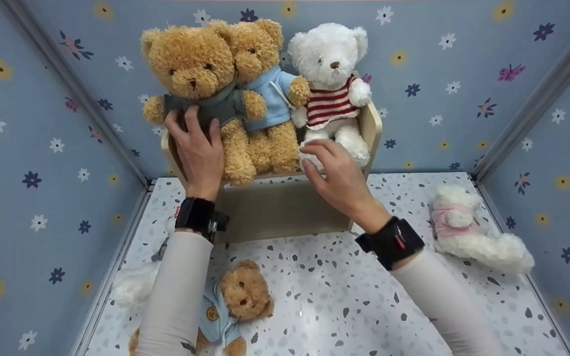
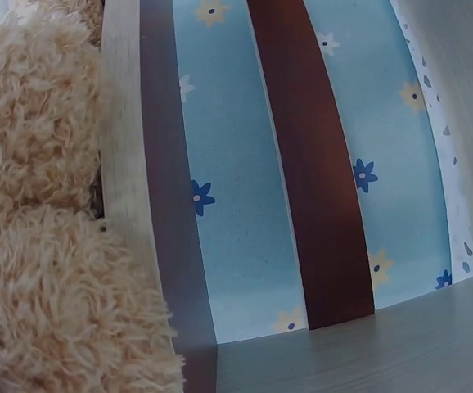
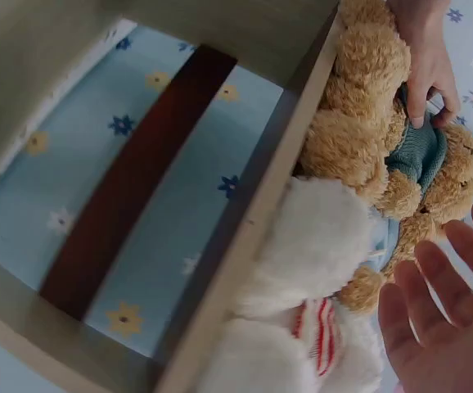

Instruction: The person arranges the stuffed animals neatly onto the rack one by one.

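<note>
In the head view, three teddy bears sit side by side on a small wooden bench. My left hand [image 1: 198, 151] rests on the front of the left bear [image 1: 191, 59], its fingers spread over the dark green sweater [image 1: 225, 106]. That bear leans against the middle bear [image 1: 267, 89], which wears a light blue hoodie. On the right sits a white bear [image 1: 332, 57] in a red-striped sweater. My right hand [image 1: 337, 173] hovers before its feet, fingers loosely bent and holding nothing; the right wrist view shows its palm [image 3: 457, 344] and extended fingers.
The bench's side panel [image 1: 373, 121] rises beside the white bear. On the speckled floor lie a bear in a blue hoodie [image 1: 245, 291], a white plush in pink [image 1: 455, 222] and white fluff [image 1: 134, 284] partly behind my left sleeve. Flowered walls [image 1: 428, 113] enclose the space.
</note>
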The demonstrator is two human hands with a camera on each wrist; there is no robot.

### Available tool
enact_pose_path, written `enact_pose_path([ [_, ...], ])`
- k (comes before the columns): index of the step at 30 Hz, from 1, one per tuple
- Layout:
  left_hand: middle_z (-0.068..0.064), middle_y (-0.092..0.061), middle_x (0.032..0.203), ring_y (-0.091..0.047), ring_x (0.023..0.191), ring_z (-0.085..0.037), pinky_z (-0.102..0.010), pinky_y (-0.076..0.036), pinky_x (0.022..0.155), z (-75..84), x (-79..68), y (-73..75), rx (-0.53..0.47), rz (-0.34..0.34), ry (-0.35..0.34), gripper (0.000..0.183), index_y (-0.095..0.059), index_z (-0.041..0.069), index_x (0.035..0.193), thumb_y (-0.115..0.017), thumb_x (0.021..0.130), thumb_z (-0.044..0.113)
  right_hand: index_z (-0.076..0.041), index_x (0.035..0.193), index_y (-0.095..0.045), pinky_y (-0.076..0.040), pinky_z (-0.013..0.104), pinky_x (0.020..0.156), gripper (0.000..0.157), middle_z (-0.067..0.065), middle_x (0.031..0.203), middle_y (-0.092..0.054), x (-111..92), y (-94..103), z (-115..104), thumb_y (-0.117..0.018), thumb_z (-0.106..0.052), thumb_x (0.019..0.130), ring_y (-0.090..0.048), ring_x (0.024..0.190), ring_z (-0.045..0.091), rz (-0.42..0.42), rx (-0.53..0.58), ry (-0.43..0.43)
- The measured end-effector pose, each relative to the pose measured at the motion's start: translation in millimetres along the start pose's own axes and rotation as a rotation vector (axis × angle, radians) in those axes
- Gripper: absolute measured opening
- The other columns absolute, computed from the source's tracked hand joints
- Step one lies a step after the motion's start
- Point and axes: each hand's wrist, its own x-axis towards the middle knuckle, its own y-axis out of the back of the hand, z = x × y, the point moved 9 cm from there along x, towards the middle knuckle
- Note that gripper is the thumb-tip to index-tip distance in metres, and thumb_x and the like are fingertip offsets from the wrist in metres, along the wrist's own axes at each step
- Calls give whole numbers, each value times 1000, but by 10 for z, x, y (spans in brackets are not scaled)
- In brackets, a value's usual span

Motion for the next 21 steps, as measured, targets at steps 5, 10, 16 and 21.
enact_pose_path([
  [5, -29, -32, 146, -45, 132, -39, -48, -46, 106, -9, -11, -4, -3, -10, 3, 53, -50, 6, 141, -54, 106, 46, -1, 130, -66, -47, 49, 107, 32, 19, 141, -60, 417, -160, 44, -62, -15, 102, -55, 131, 35, -56, -237, -25],
  [10, -29, -32, 147, -45, 133, -40, -48, -47, 107, -28, -13, -4, -7, -7, 15, 53, -50, 7, 142, -56, 106, 45, -8, 145, -58, -45, 55, 107, 44, 16, 155, -49, 706, -346, 178, -59, -18, 102, -42, 145, 36, -131, -434, -80],
  [16, -29, -31, 149, -43, 136, -39, -48, -45, 108, -3, -21, -23, -14, -23, 11, 53, -49, 8, 143, -57, 106, 45, -16, 157, -46, -40, 58, 111, 59, 16, 166, -32, 909, -473, 360, -62, -22, 100, -32, 151, 37, -221, -544, -163],
  [21, -28, -30, 150, -43, 138, -39, -46, -45, 109, -10, -38, -11, -12, -21, 13, 55, -48, 9, 143, -59, 104, 46, -16, 154, -49, -48, 54, 101, 51, 15, 160, -42, 1080, -476, 460, -55, -13, 103, -48, 138, 37, -192, -537, -218],
])
